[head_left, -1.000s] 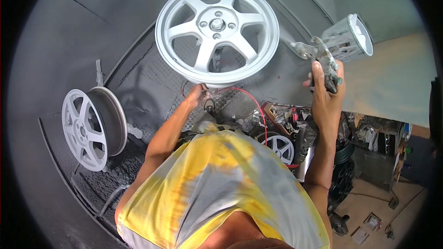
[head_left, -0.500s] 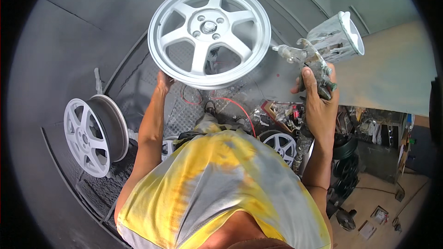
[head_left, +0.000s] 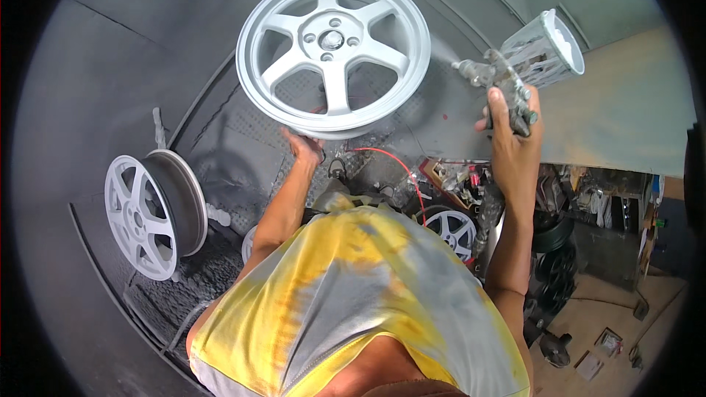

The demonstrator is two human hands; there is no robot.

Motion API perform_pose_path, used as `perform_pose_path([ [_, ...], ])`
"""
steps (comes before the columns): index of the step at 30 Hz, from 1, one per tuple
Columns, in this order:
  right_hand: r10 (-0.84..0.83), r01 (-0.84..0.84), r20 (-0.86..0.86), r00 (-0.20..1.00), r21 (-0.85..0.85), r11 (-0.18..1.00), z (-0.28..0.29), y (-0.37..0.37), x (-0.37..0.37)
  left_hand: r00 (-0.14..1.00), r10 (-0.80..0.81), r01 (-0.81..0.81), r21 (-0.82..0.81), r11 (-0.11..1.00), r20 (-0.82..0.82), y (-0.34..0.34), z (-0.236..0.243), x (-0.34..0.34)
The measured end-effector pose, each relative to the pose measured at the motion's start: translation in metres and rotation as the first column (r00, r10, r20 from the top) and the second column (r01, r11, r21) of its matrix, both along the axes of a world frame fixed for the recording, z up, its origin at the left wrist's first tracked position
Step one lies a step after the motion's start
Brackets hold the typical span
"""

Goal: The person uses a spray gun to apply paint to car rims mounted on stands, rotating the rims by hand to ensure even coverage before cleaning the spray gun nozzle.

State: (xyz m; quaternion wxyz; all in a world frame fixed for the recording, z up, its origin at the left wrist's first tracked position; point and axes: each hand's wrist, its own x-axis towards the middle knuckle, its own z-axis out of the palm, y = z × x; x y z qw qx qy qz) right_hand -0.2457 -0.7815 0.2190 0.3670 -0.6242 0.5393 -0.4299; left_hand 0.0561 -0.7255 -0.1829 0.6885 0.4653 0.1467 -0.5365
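A white six-spoke car wheel (head_left: 336,88) hangs or stands raised in front of me, its spoked face toward me. At its lower edge, my left hand (head_left: 303,148) touches the rim, the fingers partly hidden behind it. My right hand (head_left: 515,132) is wrapped round a paint-smeared spray gun (head_left: 507,84), whose nozzle points left at the wheel's right side. A pale mist shows between nozzle and rim. The gun's cup (head_left: 548,51), streaked with white paint, tilts to the upper right.
Another white wheel (head_left: 140,217) stands at the left, near the dark wall. More white wheels, one of them (head_left: 450,231) at the right, sit low beside my body. A red hose (head_left: 401,165) crosses the floor. Dark wheels (head_left: 555,268) and cluttered shelves (head_left: 603,202) stand at the right.
The raised wheel has turned slightly counterclockwise. My left hand has moved right along its lower edge. The spray gun has shifted slightly right, and mist now shows at its nozzle.
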Motion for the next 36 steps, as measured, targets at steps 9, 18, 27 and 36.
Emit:
perform_pose_path([
  [9,0.005,-0.005,0.030,1.000,-0.008,1.000,0.001,-0.014,0.016,0.996,-0.007,0.007,0.005,1.000,0.090,-0.004,0.010,-0.015],
  [18,0.032,-0.035,0.044,0.999,0.071,0.997,0.006,-0.006,0.014,0.941,-0.239,0.238,0.033,0.971,0.239,-0.004,-0.026,0.054],
  [27,-0.100,0.102,-0.090,0.991,0.020,0.995,0.023,-0.005,-0.005,0.900,-0.207,0.193,0.075,0.978,0.385,-0.027,-0.019,0.122],
  [36,-0.064,0.071,-0.044,0.997,0.170,0.983,0.036,0.016,-0.014,0.637,0.228,-0.233,-0.098,0.967,0.736,0.002,0.131,0.163],
])
